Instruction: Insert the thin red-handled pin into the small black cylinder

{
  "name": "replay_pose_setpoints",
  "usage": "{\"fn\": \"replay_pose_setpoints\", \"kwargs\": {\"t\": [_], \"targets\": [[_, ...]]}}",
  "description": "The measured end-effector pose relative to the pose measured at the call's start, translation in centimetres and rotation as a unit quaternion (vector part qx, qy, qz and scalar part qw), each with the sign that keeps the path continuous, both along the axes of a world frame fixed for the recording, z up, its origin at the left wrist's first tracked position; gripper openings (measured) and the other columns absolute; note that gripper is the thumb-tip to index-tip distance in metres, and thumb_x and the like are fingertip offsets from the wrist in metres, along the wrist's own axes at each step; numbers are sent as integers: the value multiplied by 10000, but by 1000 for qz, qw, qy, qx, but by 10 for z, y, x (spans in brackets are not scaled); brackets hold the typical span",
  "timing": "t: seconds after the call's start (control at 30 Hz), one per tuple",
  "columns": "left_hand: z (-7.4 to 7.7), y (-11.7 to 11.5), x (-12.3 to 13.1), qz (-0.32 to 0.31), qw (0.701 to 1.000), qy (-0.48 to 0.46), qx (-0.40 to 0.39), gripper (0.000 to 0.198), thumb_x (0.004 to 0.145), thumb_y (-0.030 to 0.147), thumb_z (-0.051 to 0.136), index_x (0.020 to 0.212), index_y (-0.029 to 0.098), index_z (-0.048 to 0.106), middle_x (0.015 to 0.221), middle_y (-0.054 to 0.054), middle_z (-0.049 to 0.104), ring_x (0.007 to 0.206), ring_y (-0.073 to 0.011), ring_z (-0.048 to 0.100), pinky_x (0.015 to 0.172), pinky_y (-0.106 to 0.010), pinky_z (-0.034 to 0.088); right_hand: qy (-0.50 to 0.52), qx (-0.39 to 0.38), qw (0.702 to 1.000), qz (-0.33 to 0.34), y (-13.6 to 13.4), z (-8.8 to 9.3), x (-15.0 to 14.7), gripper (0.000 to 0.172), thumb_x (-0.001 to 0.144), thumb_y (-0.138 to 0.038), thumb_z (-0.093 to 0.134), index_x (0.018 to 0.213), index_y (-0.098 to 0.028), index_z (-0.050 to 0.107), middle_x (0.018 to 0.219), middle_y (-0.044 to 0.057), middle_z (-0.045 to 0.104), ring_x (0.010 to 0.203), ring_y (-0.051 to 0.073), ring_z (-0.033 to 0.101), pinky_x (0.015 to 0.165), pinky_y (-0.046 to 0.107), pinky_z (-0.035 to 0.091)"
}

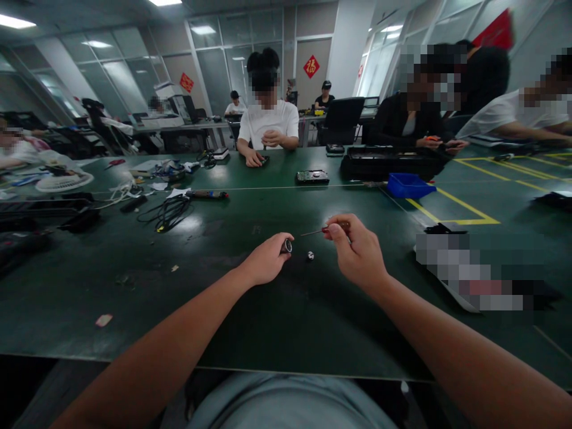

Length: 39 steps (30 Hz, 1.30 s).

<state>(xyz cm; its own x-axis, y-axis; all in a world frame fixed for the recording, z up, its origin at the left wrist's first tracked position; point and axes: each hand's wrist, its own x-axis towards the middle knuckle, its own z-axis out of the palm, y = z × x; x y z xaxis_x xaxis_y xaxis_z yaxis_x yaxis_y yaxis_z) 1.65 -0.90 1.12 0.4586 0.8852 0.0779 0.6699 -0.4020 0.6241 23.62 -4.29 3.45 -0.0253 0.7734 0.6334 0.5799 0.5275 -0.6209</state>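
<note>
Head view: a cylinder (pixel 288 246) is gripped by the left hand (pixel 266 259), a screwdriver (pixel 325 230) by the right hand (pixel 358 251); alignment seems the step, steadiness needed.

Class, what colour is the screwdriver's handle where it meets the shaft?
The handle is red there, seen in the head view.

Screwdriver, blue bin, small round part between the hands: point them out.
Screwdriver (pixel 326 229), head view: red front end of the handle.
Blue bin (pixel 406 189), head view: its side wall.
Small round part (pixel 310 255), head view: middle of its visible surface.
</note>
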Motion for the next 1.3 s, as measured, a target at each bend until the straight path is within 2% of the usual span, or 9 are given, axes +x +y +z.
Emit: {"fn": "replay_pose_setpoints", "kwargs": {"t": [0.17, 0.27, 0.4, 0.53, 0.8, 0.93, 1.1, 1.2, 1.3], "targets": [[2, -5, 14, -24, 995, 93, 27, 438, 910, 425, 627, 1301, 242, 550, 1210, -71, 643, 1052, -254, 629, 894, -389, 518, 3, 7, 1000, -5, -1, 3, 1, 177, 1007, -346, 462, 1023, -212, 576, 840, 48, 713, 768, 212, 719, 702, 361, 524], [3, -5, 23, -48, 987, 140, 57, 394, 958, 407, 543, 1318, 250, 565, 1240, -66, 638, 1078, -254, 634, 899, -381, 520, 8, 11, 1000, 0, -2, 3, 1, 174, 1009, -345, 458, 1022, -217, 574, 846, 46, 710, 769, 209, 720, 703, 361, 526], [6, -1, 35, -43, 977, 190, 91, 418, 990, 407, 441, 1383, 292, 527, 1223, -71, 630, 1082, -268, 635, 855, -378, 531, 7, 10, 1000, 2, -2, 4, 2, 163, 1008, -337, 458, 1010, -222, 573, 852, 42, 705, 770, 203, 719, 696, 351, 522], [9, 3, 45, -65, 963, 243, 93, 355, 963, 423, 480, 1270, 308, 615, 1100, -73, 639, 984, -266, 648, 754, -345, 523, 9, 9, 1000, -4, -2, 5, 3, 163, 1007, -337, 460, 1004, -220, 574, 837, 36, 705, 756, 201, 716, 687, 342, 512], [11, 14, 48, -95, 968, 214, 87, 323, 956, 453, 470, 1108, 255, 674, 1041, -84, 650, 910, -268, 640, 706, -347, 496, 7, 11, 1000, -10, -4, 7, 3, 159, 1004, -341, 465, 995, -226, 575, 836, 35, 710, 761, 201, 716, 695, 340, 503], [12, 21, 28, -68, 985, 152, 53, 375, 977, 466, 395, 1029, 213, 668, 978, -79, 680, 855, -238, 634, 704, -335, 458, 6, 10, 1000, -9, -5, 10, 3, 151, 1003, -334, 463, 991, -228, 570, 831, 36, 709, 766, 201, 715, 690, 340, 505], [16, 39, -19, 30, 998, 47, -12, 338, 948, 447, 420, 977, 199, 649, 880, -41, 670, 760, -180, 594, 674, -298, 418, 10, 3, 1000, -2, -3, 8, 4, 158, 1002, -339, 468, 997, -225, 577, 822, 33, 706, 762, 198, 712, 693, 338, 507], [24, 47, -56, 93, 992, -41, -71, 293, 929, 378, 418, 905, 167, 620, 816, -27, 625, 684, -145, 545, 595, -254, 395, 9, 2, 1000, -3, -1, 6, 4, 166, 1003, -342, 468, 989, -221, 580, 823, 33, 703, 761, 196, 709, 696, 336, 504], [38, 44, -98, 157, 970, -139, -119, 275, 936, 374, 440, 958, 151, 598, 790, 0, 589, 596, -100, 473, 507, -203, 318, 6, -1, 1000, -2, 1, 5, 4, 171, 1002, -342, 467, 986, -216, 581, 825, 36, 701, 761, 193, 708, 693, 332, 503]]}}
